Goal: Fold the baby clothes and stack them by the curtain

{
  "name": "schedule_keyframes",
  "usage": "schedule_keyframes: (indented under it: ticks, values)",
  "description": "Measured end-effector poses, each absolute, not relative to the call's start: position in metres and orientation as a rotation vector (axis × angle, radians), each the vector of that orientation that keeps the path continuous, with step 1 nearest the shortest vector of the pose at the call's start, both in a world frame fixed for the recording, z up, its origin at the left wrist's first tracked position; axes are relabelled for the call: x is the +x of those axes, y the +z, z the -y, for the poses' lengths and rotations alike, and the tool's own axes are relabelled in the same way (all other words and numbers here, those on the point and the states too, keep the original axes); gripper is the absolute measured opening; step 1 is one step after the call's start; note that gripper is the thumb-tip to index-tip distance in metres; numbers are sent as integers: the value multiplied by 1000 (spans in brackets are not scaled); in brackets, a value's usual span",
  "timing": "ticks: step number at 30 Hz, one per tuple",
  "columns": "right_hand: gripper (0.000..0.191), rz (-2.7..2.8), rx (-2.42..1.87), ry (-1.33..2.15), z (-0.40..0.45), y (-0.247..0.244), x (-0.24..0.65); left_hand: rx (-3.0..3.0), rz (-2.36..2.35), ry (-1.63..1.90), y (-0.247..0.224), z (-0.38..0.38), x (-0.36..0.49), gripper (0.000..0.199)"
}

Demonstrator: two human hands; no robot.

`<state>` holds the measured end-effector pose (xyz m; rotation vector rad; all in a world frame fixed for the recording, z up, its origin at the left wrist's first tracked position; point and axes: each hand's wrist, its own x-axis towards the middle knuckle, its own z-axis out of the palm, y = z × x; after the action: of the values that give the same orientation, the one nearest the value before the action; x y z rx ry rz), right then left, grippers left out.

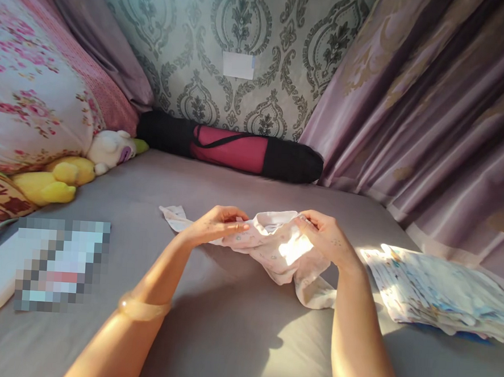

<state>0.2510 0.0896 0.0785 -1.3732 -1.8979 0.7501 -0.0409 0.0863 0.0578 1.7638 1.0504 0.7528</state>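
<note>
A small pale pink long-sleeved top (257,240) with a faint print hangs between my hands, its round neckline facing up. My left hand (218,223) pinches it at the shoulder left of the neckline, thumb and fingers closed on the cloth. On the other side, my right hand (324,233) grips the fabric just right of the collar. One sleeve stretches out past my left hand; the other droops near my right wrist. Sunlight falls on the front of the top. A bangle circles my left forearm.
Folded printed clothes (442,291) lie in a stack at right. A black and red rolled bag (231,147) rests against the wall. Plush toys (65,177) and a floral pillow (36,84) line the left. A blurred-out item (63,268) sits on the grey sheet (226,335).
</note>
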Motion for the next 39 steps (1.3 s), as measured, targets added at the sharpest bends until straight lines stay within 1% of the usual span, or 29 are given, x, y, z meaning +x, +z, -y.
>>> schedule_keyframes:
  ticks: [9,19,26,31,34,36,39]
  values:
    - [27,1931,-1401,788,-90,80,257,1741,-1079,856,50,-89,-40,33]
    - [23,1902,-1354,947,-93,74,262,1904,-1170,852,66,-81,-38,28]
    - [19,1981,-1353,969,-96,68,265,1979,-1141,981,63,-87,-42,32]
    - [23,1972,-1325,866,-98,62,257,1983,-1320,1067,47,-92,-45,35]
    - [25,1957,-1314,797,-97,66,247,2128,-1446,1164,41,-94,-46,35]
    - [26,1943,-1313,739,-95,72,242,2241,-1511,1234,45,-95,-48,36]
    - [26,1962,-1291,575,-90,87,239,2349,-1539,1258,67,-93,-54,38]
